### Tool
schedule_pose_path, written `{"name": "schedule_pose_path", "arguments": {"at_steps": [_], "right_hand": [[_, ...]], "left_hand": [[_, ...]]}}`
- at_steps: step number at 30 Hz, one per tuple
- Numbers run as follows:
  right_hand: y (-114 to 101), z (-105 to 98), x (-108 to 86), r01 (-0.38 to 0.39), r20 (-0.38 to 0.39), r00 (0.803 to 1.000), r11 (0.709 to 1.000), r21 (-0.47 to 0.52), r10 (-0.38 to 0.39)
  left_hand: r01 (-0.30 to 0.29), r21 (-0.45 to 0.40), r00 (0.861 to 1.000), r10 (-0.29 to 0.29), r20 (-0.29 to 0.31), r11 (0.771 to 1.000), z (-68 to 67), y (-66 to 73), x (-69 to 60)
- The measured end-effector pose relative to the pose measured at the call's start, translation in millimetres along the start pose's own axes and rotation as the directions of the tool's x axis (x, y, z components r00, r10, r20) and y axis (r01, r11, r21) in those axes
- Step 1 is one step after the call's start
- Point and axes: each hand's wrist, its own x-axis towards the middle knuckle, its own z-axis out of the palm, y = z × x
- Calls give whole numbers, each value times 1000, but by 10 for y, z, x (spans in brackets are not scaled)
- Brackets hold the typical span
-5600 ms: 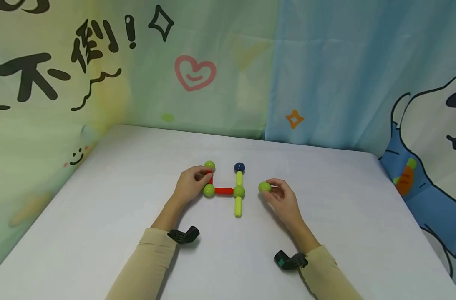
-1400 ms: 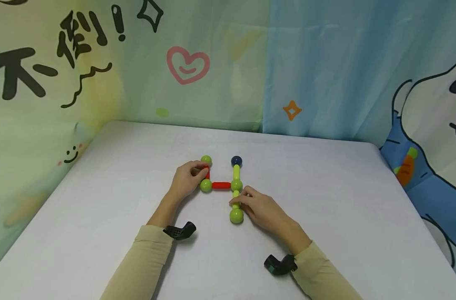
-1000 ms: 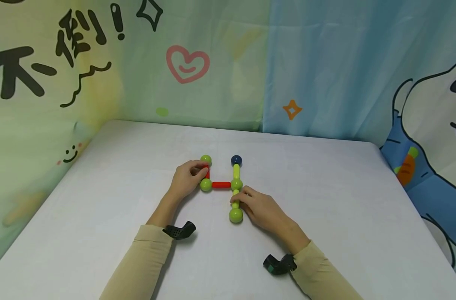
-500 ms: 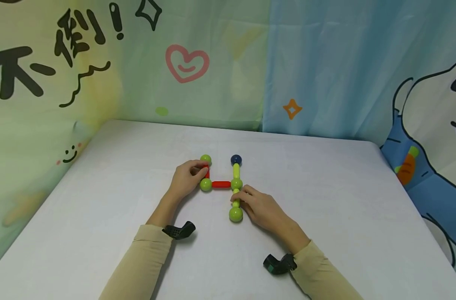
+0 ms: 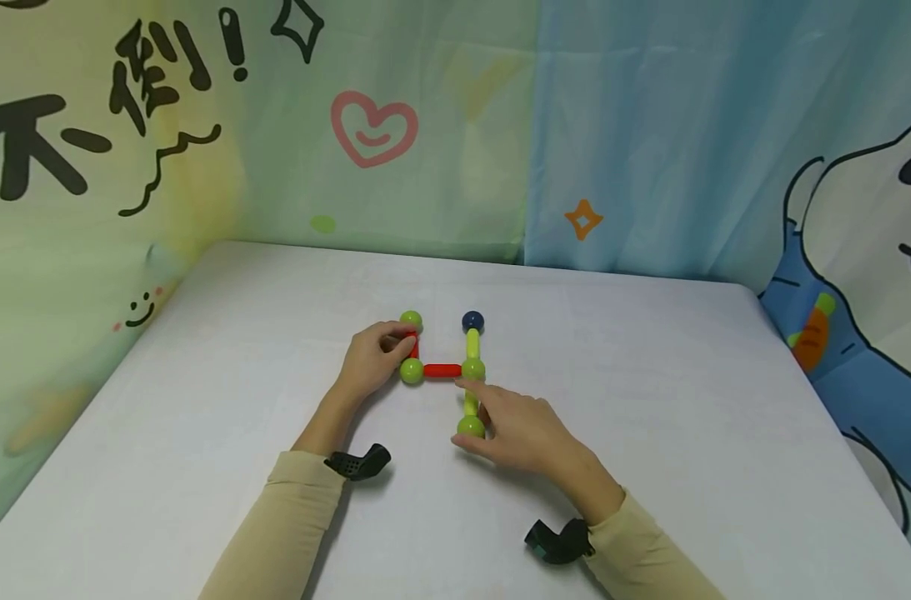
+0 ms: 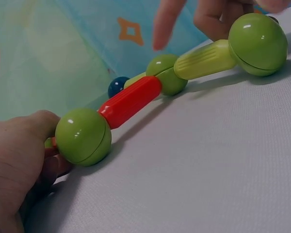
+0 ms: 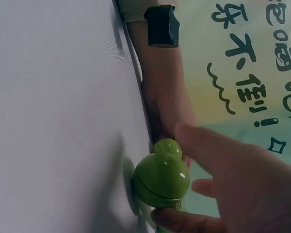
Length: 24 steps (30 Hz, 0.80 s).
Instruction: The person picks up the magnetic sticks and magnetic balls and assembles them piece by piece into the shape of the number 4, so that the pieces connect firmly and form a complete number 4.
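A ball-and-rod building toy lies flat on the table. My left hand point(image 5: 372, 358) pinches its left red rod point(image 5: 414, 345), which runs between two green balls, the far one point(image 5: 411, 319) and the near one point(image 5: 412, 372). A second red rod point(image 6: 131, 102) leads to the middle green ball point(image 5: 473, 367). From there one yellow-green rod point(image 5: 473, 343) reaches a navy ball point(image 5: 473, 321); another point(image 6: 206, 59) reaches the front green ball point(image 6: 258, 44). My right hand point(image 5: 526, 429) spreads over this front part, index finger above the middle ball, thumb by the front ball, gripping nothing.
The white tabletop point(image 5: 237, 400) surrounds the toy. Printed curtains point(image 5: 455, 167) hang behind the table and along its sides. Black wrist devices sit on the left wrist point(image 5: 359, 462) and right wrist point(image 5: 560, 542).
The front green ball, earlier in my right hand, now joins the end of the yellow-green rod. Just now that hand has let go of the rod and spread its fingers. My left hand keeps its hold.
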Motion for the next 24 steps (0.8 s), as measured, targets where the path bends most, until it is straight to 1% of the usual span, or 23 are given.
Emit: {"name": "schedule_pose_path", "arguments": {"at_steps": [1, 4, 9, 17, 24], "right_hand": [[-1, 6, -3, 3, -3, 1000, 1000, -17, -3], [4, 20, -1, 0, -1, 1000, 1000, -29, 0], [14, 18, 7, 8, 5, 1000, 998, -55, -8], [25, -10, 5, 6, 5, 1000, 999, -52, -6], [34, 5, 5, 4, 18, 1000, 999, -35, -3]], "left_hand": [[-10, 3, 1000, 10, -7, 1000, 5, -3, -1], [-19, 1, 1000, 19, -16, 1000, 14, -9, 0], [-2, -1, 1000, 2, 6, 1000, 1, -1, 13], [0, -5, 1000, 1, 16, 1000, -5, 22, 24], [8, -15, 999, -8, 32, 1000, 8, -1, 4]]}}
